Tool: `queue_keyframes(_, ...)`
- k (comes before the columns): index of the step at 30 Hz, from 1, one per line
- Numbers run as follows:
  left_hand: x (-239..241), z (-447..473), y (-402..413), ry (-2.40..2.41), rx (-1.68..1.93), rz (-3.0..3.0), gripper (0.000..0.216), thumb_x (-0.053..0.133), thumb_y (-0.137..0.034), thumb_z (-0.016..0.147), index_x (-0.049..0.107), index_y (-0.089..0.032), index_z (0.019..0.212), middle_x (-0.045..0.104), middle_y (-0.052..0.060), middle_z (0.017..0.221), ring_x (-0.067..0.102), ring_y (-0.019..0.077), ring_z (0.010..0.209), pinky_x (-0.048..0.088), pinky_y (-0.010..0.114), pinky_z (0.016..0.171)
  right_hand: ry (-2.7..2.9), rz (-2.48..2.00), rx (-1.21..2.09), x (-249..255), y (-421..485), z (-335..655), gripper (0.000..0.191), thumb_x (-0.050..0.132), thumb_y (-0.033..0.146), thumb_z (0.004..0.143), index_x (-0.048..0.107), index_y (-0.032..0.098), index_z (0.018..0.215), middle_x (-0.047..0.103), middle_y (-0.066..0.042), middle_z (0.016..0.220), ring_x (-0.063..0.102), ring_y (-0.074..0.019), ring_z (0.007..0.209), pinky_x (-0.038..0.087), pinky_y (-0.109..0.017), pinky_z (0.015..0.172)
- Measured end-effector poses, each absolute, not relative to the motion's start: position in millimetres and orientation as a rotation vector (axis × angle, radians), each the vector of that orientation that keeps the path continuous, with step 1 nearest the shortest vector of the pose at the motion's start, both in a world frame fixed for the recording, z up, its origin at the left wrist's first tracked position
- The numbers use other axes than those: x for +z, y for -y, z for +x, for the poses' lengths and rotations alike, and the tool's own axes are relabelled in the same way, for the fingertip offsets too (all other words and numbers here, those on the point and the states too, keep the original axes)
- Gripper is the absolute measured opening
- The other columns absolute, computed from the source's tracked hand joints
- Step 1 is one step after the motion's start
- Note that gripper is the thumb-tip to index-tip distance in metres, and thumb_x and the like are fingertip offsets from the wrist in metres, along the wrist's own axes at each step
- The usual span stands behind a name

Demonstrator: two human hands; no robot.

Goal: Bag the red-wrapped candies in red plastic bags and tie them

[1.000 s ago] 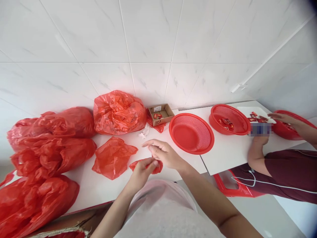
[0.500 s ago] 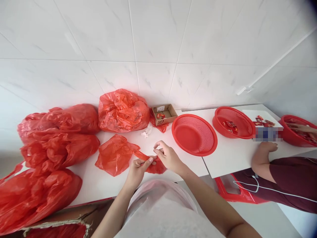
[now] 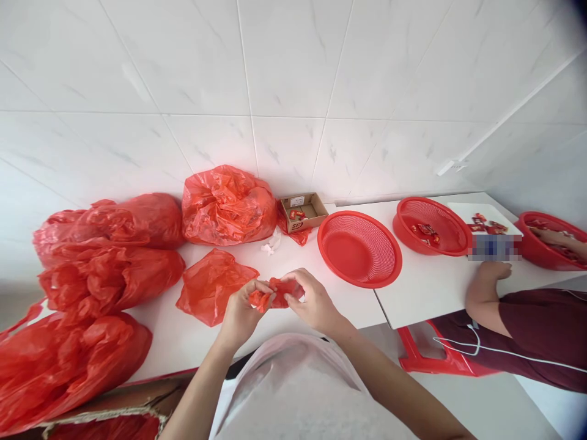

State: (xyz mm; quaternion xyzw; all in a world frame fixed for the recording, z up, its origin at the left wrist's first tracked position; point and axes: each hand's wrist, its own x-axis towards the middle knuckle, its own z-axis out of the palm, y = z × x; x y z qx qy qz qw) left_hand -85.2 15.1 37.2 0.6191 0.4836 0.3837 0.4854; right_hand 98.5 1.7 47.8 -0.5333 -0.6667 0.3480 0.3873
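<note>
A bunched red plastic bag (image 3: 280,293) is stretched between my two hands, just above the near edge of the white table. My left hand (image 3: 244,310) pinches its gathered left end. On the other side, my right hand (image 3: 313,299) grips the bag with thumb and fingers. Another red plastic bag (image 3: 213,287) lies flat on the table beside my left hand. The red mesh basket (image 3: 351,253) to the right of my hands has nothing in it.
Full red bags (image 3: 227,205) stand along the wall and at left. Behind my hands is a small cardboard box (image 3: 305,214) with red packets. At right, a co-worker's arm (image 3: 486,290) rests near another red basket (image 3: 431,226). An open carton (image 3: 114,421) sits lower left.
My hands have drawn the bag up off the table edge and now hold it stretched between them. My left hand moved left; the right hand closed on the bag.
</note>
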Motion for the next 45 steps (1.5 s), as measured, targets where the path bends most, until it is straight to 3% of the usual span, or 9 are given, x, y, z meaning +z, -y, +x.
queue_keyframes(2, 38.1, -88.7, -15.1, -1.128, 0.854, 1.592, 0.008, 0.064, -0.016, 0.077, 0.062, -0.020, 0.083, 0.071, 0.003, 0.095, 0.065, 0.0169, 0.084, 0.052, 0.030, 0.078, 1.715, -1.265, 0.932, 48.1, -3.1, 98.3, 0.032, 0.052, 0.011, 0.078, 0.060, 0.023, 0.106, 0.064, -0.005, 0.109, 0.060, -0.0155, 0.090, 0.048, -0.030, 0.082)
queue_keyframes(8, 32.3, -85.3, -13.9, -1.193, 1.015, 1.665, 0.017, 0.058, -0.010, 0.074, 0.051, -0.022, 0.083, 0.068, 0.001, 0.091, 0.065, 0.0151, 0.082, 0.054, 0.030, 0.076, 1.516, -1.202, 1.298, 46.3, 0.8, 89.2, 0.016, 0.056, 0.017, 0.082, 0.055, 0.023, 0.097, 0.063, 0.002, 0.084, 0.060, -0.0125, 0.074, 0.049, -0.027, 0.071)
queue_keyframes(12, 28.4, -80.5, -13.0, -1.288, 1.227, 1.829, 0.025, 0.052, -0.004, 0.074, 0.057, -0.022, 0.090, 0.064, 0.001, 0.091, 0.063, 0.0144, 0.084, 0.054, 0.028, 0.073, 1.409, -1.115, 1.417, 46.8, 4.3, 84.5, 0.022, 0.063, 0.020, 0.080, 0.054, 0.023, 0.100, 0.063, 0.003, 0.082, 0.059, -0.0121, 0.073, 0.048, -0.027, 0.070)
queue_keyframes(17, 35.1, -82.2, -7.9, -1.268, 1.246, 1.998, 0.017, 0.059, -0.011, 0.082, 0.065, -0.023, 0.092, 0.059, 0.003, 0.093, 0.061, 0.0151, 0.084, 0.051, 0.025, 0.068, 1.237, -1.038, 1.640, 43.6, -1.0, 88.4, 0.022, 0.058, 0.035, 0.089, 0.061, 0.020, 0.104, 0.059, 0.002, 0.074, 0.058, -0.0123, 0.069, 0.047, -0.027, 0.068)
queue_keyframes(28, 36.2, -104.6, -10.0, -1.286, 1.133, 1.863, 0.009, 0.062, -0.026, 0.088, 0.071, -0.024, 0.088, 0.068, 0.003, 0.091, 0.066, 0.0169, 0.083, 0.053, 0.029, 0.076, 1.796, -1.316, 1.092, 48.1, 1.8, 101.8, 0.009, 0.055, 0.016, 0.083, 0.063, 0.020, 0.081, 0.066, -0.001, 0.084, 0.057, -0.0137, 0.076, 0.043, -0.027, 0.070)
queue_keyframes(34, 31.0, -98.6, -17.2, -1.332, 1.245, 1.984, 0.006, 0.062, -0.025, 0.087, 0.068, -0.024, 0.087, 0.068, 0.005, 0.097, 0.064, 0.0201, 0.096, 0.052, 0.034, 0.083, 1.595, -1.329, 1.144, 44.2, 1.3, 98.9, 0.011, 0.052, 0.025, 0.088, 0.059, 0.021, 0.095, 0.067, -0.003, 0.096, 0.062, -0.0142, 0.087, 0.047, -0.027, 0.076)
queue_keyframes(37, 28.3, -92.5, -17.7, -1.303, 1.200, 1.963, 0.009, 0.057, -0.024, 0.090, 0.065, -0.023, 0.086, 0.066, 0.004, 0.093, 0.065, 0.0179, 0.088, 0.053, 0.031, 0.075, 1.565, -1.267, 1.279, 46.8, -0.1, 91.1, 0.025, 0.058, 0.029, 0.087, 0.056, 0.023, 0.110, 0.067, -0.003, 0.104, 0.062, -0.0147, 0.090, 0.048, -0.027, 0.077)
queue_keyframes(40, 24.6, -91.5, -16.7, -1.310, 1.163, 1.918, 0.008, 0.056, -0.024, 0.091, 0.062, -0.023, 0.086, 0.062, 0.003, 0.088, 0.062, 0.0157, 0.080, 0.051, 0.028, 0.069, 1.639, -1.268, 1.307, 49.4, -1.6, 85.5, 0.025, 0.054, 0.030, 0.090, 0.055, 0.023, 0.114, 0.067, 0.000, 0.093, 0.061, -0.0132, 0.078, 0.046, -0.025, 0.071)
queue_keyframes(45, 19.4, -90.4, -11.6, -1.254, 1.131, 1.738, 0.008, 0.051, -0.028, 0.093, 0.054, -0.021, 0.089, 0.058, 0.004, 0.097, 0.059, 0.0170, 0.093, 0.049, 0.031, 0.082, 1.676, -1.303, 1.152, 52.0, -9.8, 86.3, 0.026, 0.042, 0.034, 0.098, 0.064, 0.021, 0.091, 0.065, 0.000, 0.080, 0.058, -0.0127, 0.073, 0.043, -0.024, 0.070)
